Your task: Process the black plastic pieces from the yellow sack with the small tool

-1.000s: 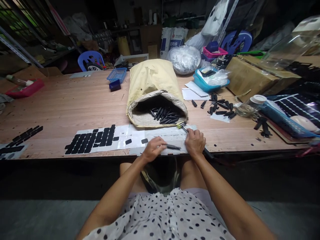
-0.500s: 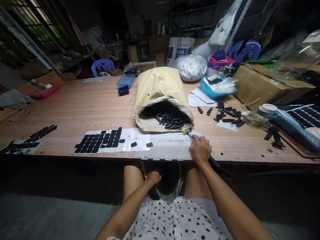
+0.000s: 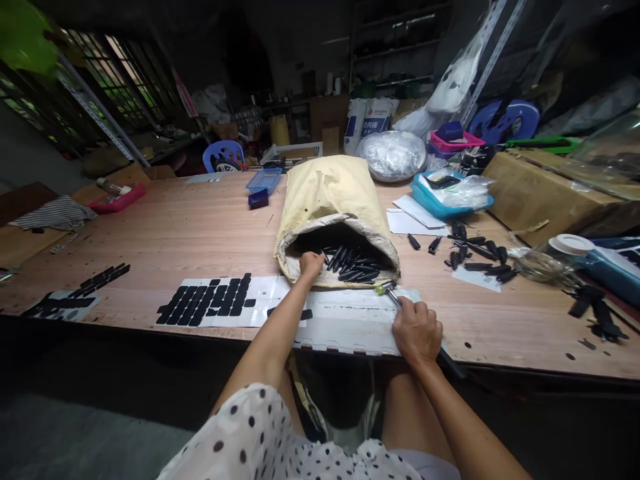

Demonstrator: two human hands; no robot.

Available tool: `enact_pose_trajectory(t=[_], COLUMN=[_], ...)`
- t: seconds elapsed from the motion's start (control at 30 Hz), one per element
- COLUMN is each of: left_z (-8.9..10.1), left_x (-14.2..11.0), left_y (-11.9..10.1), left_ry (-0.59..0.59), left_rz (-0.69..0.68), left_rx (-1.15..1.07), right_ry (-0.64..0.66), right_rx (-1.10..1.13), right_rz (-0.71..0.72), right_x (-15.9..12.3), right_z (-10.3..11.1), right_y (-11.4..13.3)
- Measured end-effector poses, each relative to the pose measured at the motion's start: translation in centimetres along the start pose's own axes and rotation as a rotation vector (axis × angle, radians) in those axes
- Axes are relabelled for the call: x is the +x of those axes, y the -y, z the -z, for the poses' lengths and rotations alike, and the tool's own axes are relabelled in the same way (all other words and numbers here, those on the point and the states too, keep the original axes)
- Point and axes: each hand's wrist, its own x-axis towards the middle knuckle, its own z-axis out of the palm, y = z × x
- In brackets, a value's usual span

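Note:
My left hand (image 3: 311,263) reaches into the mouth of a cream-coloured sack (image 3: 330,183), its fingers pinched at the end of a slim black piece. Several more long black pieces (image 3: 356,261) lie heaped inside the sack's opening. In my right hand (image 3: 417,331) is a small hammer (image 3: 386,288) with a yellow-green head, its dark handle slanting out past the table edge. The hammer head rests near the sack's lower right corner, above a grey sheet (image 3: 345,327) on the table. My left forearm covers part of the white sheets.
Rows of flat black pieces (image 3: 205,300) lie on white sheets to the left. Loose black parts (image 3: 480,250) are scattered on the right, near a blue basket (image 3: 453,200) with plastic bags. A cardboard box (image 3: 545,193) stands behind them.
My left hand has risen from below the table edge to the sack's mouth and the black pieces. The right hand still grips the hammer. The view has shifted slightly.

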Motion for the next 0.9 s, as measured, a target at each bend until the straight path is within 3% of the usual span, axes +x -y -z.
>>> enact_pose_trajectory(t=[0.13,0.23,0.3,0.37,0.43,0.5,0.6,0.7,0.9], left_z=[-1.6,-1.6,-1.2,-0.5,-0.1,0.0,-0.7,-1.5,-1.7], left_x=[1.7,1.6,1.0,-0.3,-2.6,-5.3,-9.1,-10.6,-9.7], left_y=[-0.4,-0.6,-0.6,-0.1,0.9,2.4,4.7,6.5,7.8], left_ry=[-0.059,-0.069,-0.096,-0.123,-0.039,0.155,0.348,0.346,0.328], left_rz=[0.072,0.091,0.031,-0.131,-0.344,-0.518,-0.678,-0.738,-0.736], left_rx=[0.092,0.125,0.119,0.086,0.055,0.079,0.214,0.278,0.176], right_ry=[0.02,0.042,0.051,0.059,0.067,0.073,0.082,0.098,0.106], right_rx=[-0.01,-0.027,-0.033,-0.034,-0.031,-0.028,-0.027,-0.024,0.028], right_rz=[0.008,0.0,-0.013,-0.024,-0.031,-0.033,-0.036,-0.044,-0.052], right_x=[0.0,0.1,0.1,0.1,0.2,0.3,0.4,0.5,0.8], right_z=[0.2,0.6,0.8,0.9,1.0,1.0,1.0,1.1,1.0], right_y=[0.0,0.1,0.2,0.3,0.4,0.4,0.3,0.3,0.1])
